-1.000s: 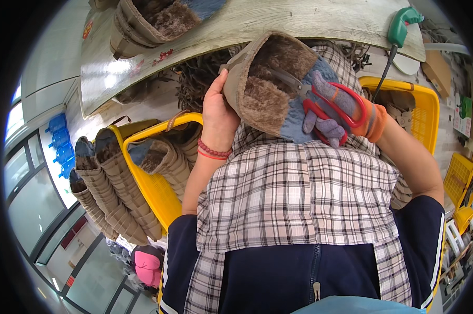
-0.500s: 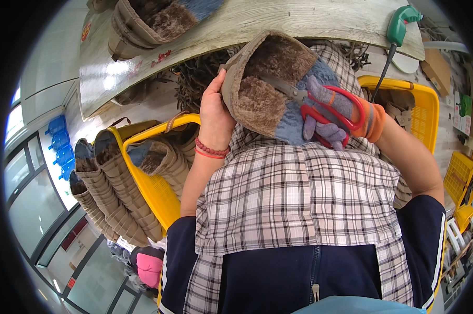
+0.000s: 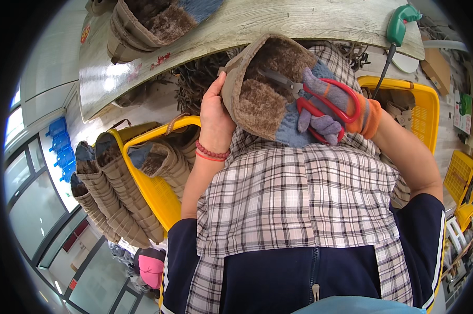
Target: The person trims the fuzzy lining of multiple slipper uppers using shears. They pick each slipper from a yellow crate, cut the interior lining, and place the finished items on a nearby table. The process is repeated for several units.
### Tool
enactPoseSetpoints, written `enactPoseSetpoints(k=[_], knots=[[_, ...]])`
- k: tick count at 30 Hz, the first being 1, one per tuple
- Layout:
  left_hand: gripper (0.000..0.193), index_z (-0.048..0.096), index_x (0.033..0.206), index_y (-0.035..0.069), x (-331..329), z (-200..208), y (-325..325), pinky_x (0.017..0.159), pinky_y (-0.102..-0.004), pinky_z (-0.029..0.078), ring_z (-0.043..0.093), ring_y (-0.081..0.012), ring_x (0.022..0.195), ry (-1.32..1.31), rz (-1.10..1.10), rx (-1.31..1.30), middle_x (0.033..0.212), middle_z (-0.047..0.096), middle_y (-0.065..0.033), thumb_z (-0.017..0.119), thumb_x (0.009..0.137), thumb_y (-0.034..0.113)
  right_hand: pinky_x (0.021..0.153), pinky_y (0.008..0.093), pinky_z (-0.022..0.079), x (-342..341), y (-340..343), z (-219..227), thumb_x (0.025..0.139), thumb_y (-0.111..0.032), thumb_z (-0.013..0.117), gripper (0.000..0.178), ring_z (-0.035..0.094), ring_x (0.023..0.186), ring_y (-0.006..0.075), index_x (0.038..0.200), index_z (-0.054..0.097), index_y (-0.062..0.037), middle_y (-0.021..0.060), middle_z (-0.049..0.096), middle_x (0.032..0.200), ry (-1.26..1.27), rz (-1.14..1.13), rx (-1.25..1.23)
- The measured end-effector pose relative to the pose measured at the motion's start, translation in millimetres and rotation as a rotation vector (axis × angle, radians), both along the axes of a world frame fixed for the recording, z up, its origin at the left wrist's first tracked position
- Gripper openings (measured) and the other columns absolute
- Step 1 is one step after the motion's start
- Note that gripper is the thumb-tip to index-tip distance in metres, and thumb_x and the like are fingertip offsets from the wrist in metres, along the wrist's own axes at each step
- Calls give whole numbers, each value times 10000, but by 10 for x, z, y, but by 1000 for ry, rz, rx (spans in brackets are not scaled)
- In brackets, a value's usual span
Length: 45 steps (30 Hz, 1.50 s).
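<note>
My left hand (image 3: 215,118), bare and with a beaded bracelet at the wrist, grips the rim of a tan, cup-shaped piece lined with brown plush and blue fleece (image 3: 257,102). The piece is tilted so its lining faces me. A grey-purple and orange glove covers my right hand (image 3: 333,107), which is closed round the red handles of a pair of scissors (image 3: 283,81). The scissor blades reach over the plush inside the opening. My left fingers behind the piece are hidden.
More lined pieces (image 3: 124,42) lie stacked on the table (image 3: 278,21) ahead. A green corded tool (image 3: 397,29) rests at its right end. Yellow baskets (image 3: 160,196) (image 3: 429,112) holding such pieces flank me. Long nested stacks (image 3: 129,191) lean beside the left basket.
My right hand and the scissors have shifted slightly up and to the left. The lined piece has barely moved in my left hand.
</note>
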<state>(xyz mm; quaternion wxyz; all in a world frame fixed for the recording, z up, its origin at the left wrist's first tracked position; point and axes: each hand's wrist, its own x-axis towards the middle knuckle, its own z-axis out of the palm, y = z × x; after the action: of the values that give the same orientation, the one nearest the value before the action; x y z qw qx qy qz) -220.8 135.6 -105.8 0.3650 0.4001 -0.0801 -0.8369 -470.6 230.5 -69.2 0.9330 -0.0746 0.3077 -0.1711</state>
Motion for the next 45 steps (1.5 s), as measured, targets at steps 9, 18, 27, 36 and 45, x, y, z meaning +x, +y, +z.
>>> enactPoseSetpoints(k=[9,18,27,36,45], knots=[[336,572,1162,7,-28,49,18,880,-430,481,584,-281,1003,-1,-8,8,1128,608,-158,496,934,241,434,282,446,2,3,-107,778,-786,348,938,419,421,105,906,577,114,3,407,506,68,42,-84],[365,555,1186,-8,18,-6,64,906,-416,472,581,-270,1026,21,-34,-37,1147,601,-158,483,946,258,463,292,487,2,229,228,826,-737,353,861,475,425,136,860,597,88,53,471,498,572,45,-307],[401,471,1284,55,-2,100,363,1026,-371,357,491,-224,1171,166,-3,-327,1281,530,-66,517,935,247,460,183,381,374,308,402,821,-304,697,373,479,541,47,1048,571,-36,1,563,721,736,-611,-586],[180,580,938,5,417,748,-753,890,-290,414,520,-135,961,-648,582,-1174,1037,584,-65,530,940,178,690,260,481,749,-1014,645,828,-84,641,270,572,771,117,1063,545,7,40,604,858,1127,-1112,-1352],[469,544,1184,-21,1324,457,-2213,944,-339,410,549,-216,1060,-270,188,-778,1188,581,-97,598,890,341,750,267,488,1372,-2485,451,800,-96,654,363,616,849,173,1134,547,-1,57,643,936,1059,-806,-1466]])
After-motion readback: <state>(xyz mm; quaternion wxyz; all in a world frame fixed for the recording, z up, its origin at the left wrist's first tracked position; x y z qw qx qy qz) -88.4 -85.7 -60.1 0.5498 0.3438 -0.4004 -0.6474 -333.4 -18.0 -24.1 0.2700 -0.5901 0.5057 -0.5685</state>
